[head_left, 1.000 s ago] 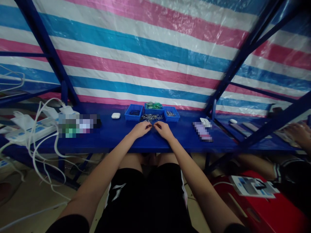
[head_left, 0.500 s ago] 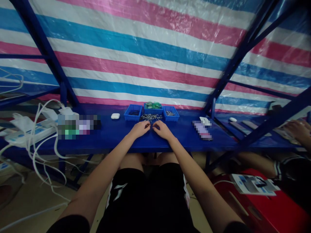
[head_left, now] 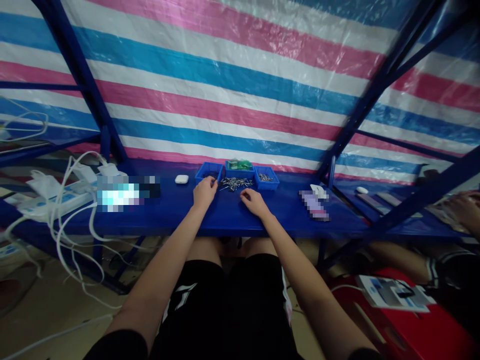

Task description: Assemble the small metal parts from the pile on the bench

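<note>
My left hand [head_left: 205, 193] is at the front edge of the left blue bin [head_left: 202, 167], fingers bent together over its near side. Dark small pieces lie in that bin, partly hidden by the hand. My right hand [head_left: 254, 201] rests low over the blue table, just in front of a loose pile of small screw-like metal pieces [head_left: 237, 184]. Its thumb and fingers curl toward each other; anything between them is too small to make out. The right blue bin [head_left: 267, 183] holds small silvery pieces. Green plastic [head_left: 240, 164] fills the middle bin [head_left: 228, 170].
A white earbud case [head_left: 182, 179] lies left of the bins. Farther left are a power strip [head_left: 56, 202] with tangled white cables and a blurred-out device. A purple phone-like object [head_left: 315, 205] lies right. Blue frame bars [head_left: 360, 120] slant up; another person's hand [head_left: 465, 207] is at far right.
My left hand has moved left and forward from beside my right hand to the left bin. My right hand stays by the pile. The view has shifted slightly.
</note>
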Tool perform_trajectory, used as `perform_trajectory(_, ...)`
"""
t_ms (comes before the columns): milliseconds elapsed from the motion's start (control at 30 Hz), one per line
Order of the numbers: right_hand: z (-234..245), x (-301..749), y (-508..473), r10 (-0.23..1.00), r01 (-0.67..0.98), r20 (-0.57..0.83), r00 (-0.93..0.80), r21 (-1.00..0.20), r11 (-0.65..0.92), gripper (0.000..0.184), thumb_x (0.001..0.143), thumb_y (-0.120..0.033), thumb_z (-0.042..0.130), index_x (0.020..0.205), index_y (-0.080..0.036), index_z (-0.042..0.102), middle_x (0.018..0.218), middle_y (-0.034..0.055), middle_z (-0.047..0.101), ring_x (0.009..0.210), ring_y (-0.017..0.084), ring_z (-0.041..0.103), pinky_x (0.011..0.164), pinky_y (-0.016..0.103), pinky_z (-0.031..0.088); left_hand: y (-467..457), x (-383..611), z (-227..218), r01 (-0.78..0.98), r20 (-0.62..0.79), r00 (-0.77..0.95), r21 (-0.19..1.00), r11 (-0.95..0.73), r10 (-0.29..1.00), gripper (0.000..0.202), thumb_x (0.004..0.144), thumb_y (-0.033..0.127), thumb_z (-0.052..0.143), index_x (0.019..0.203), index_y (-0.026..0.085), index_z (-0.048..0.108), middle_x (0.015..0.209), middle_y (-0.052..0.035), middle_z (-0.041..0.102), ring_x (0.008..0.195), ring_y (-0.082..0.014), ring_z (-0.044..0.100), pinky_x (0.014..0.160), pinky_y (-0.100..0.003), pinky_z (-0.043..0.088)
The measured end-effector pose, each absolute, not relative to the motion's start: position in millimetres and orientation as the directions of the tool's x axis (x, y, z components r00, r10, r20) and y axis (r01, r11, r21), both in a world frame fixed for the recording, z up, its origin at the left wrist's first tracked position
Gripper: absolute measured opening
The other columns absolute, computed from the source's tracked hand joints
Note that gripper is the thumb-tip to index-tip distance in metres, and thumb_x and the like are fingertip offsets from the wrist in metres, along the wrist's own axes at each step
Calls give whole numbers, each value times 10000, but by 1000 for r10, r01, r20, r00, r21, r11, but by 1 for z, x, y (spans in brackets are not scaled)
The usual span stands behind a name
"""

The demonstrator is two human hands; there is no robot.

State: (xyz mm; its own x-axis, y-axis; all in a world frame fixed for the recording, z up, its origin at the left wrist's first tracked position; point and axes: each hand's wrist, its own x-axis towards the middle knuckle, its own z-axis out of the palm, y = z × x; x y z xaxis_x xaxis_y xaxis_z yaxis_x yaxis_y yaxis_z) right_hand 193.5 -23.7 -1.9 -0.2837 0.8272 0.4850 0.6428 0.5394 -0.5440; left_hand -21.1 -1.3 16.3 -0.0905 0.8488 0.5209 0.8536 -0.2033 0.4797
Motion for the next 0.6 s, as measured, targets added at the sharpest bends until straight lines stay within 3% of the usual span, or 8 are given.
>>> perform_trajectory(133, -2, 193, -24, 840, 628, 462, -285, -572, 528, 149, 811, -236, 457, 863, -193, 590, 812, 19, 606, 744, 133, 549, 725, 252, 426, 0, -24, 17, 858, 518, -202, 503, -105, 831, 259, 857, 389, 425, 959, 223, 595, 882, -65, 668, 788, -194, 608, 638, -260, 398)
perform_trajectory(400, 1, 193, -26, 838, 633, 464, -286, -565, 529, 141, 808, -236, 465, 853, -194, 591, 793, 14, 616, 728, 132, 558, 706, 246, 422, 0, -27, 20, 862, 500, -202, 499, -90, 842, 298, 871, 400, 400, 1013, 222, 592, 944, -85, 662, 828, -209, 607, 672, -277, 408)
perform_trajectory(600, -1, 194, -25, 838, 628, 465, -287, -569, 531, 144, 809, -241, 461, 854, -193, 590, 795, 15, 615, 734, 135, 559, 711, 247, 423, -2, -20, 17, 861, 493, 54, 417, -290, 869, 279, 871, 390, 402, 970, 219, 599, 886, -57, 649, 816, -185, 598, 676, -255, 412)
